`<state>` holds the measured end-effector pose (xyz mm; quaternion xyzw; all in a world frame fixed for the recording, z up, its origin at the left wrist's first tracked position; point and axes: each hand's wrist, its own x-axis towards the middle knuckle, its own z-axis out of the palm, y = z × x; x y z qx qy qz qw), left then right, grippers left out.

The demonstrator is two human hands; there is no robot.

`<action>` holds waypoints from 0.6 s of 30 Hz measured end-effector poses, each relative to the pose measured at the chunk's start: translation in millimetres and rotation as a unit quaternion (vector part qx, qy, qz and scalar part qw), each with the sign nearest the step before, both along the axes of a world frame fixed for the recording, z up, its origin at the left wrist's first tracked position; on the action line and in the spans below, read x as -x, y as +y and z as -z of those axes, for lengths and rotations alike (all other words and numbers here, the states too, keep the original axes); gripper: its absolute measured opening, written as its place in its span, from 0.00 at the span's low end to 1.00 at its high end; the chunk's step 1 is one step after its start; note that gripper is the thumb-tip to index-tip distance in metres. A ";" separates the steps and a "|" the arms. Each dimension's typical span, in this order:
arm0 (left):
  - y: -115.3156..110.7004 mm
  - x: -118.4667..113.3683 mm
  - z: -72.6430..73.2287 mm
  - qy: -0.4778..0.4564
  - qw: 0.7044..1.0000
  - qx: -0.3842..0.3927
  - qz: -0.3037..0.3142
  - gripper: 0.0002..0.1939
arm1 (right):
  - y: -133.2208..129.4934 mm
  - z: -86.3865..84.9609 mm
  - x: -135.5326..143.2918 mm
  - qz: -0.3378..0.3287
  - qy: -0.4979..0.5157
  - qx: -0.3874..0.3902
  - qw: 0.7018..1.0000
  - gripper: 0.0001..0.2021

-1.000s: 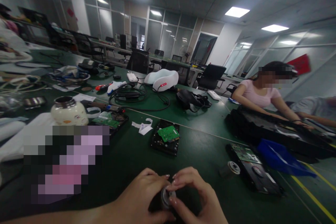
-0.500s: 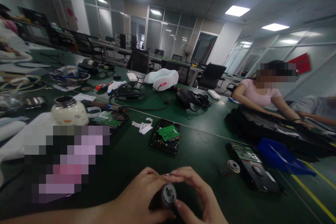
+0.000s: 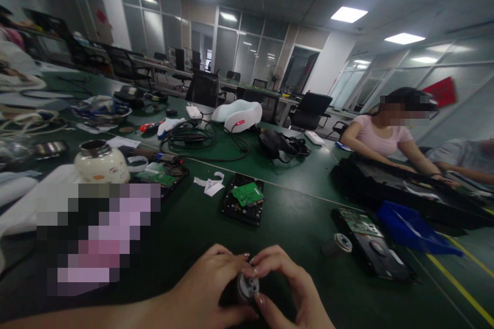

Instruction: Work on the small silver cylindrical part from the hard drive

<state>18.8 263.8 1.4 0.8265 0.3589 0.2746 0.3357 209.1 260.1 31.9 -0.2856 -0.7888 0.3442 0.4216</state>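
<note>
**Both hands on a small round metal part**

At the near edge of the green tabletop [image 3: 301, 216], the left hand [image 3: 204, 290] and right hand [image 3: 287, 288] meet around a small round metal part [image 3: 247, 287]. The fingers of both hands are curled on it, grasping it between them just above the tabletop. Beyond them lies a hard drive [image 3: 244, 199] with its green circuit board up. To the right sits another opened drive [image 3: 372, 249], beside a blue tray [image 3: 412, 229]. A cream jar [image 3: 101, 162] stands far left.
</note>
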 end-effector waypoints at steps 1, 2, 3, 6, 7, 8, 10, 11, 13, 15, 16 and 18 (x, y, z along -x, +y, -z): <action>-0.1 0.1 0.1 0.000 1.000 -0.001 -0.001 0.17 | 0.2 -0.2 0.2 0.002 0.000 0.000 1.000 0.18; -0.1 0.2 0.3 0.000 1.000 -0.001 -0.002 0.17 | 0.3 -0.6 0.4 0.006 0.000 0.001 1.000 0.17; -0.1 0.3 0.4 0.001 1.000 0.000 -0.004 0.18 | 0.5 -0.9 0.7 0.010 0.000 0.001 1.000 0.16; -0.1 0.7 0.2 0.002 1.000 0.002 -0.004 0.20 | 0.7 -0.6 1.3 0.021 0.010 -0.005 1.000 0.12; -0.2 0.9 -0.2 0.002 1.000 0.003 -0.002 0.20 | 0.7 0.1 1.4 0.028 0.015 -0.008 0.999 0.11; -0.3 1.2 -0.7 0.003 1.000 0.005 0.000 0.20 | 0.6 0.9 1.3 0.036 0.020 -0.009 0.999 0.10; -0.7 1.7 -1.8 0.007 1.000 0.009 0.000 0.20 | 0.3 2.7 0.6 0.054 0.027 -0.009 0.998 0.08; -0.9 1.9 -2.3 0.009 1.000 0.011 -0.001 0.20 | 0.2 3.4 0.1 0.060 0.030 -0.007 0.998 0.08; -1.3 2.2 -2.8 0.011 1.000 0.013 -0.002 0.20 | 0.1 4.0 -1.3 0.048 0.030 0.003 0.998 0.10; -1.6 2.2 -2.8 0.009 1.000 0.013 -0.005 0.18 | 0.4 4.4 -2.9 0.005 0.020 0.013 1.000 0.15; -1.7 2.1 -2.7 0.006 1.000 0.012 -0.006 0.18 | 0.8 4.9 -3.8 -0.024 0.013 0.014 1.000 0.18; -1.8 1.6 -2.6 0.003 1.000 0.009 -0.005 0.19 | 1.6 6.9 -5.3 -0.079 -0.005 0.013 0.997 0.23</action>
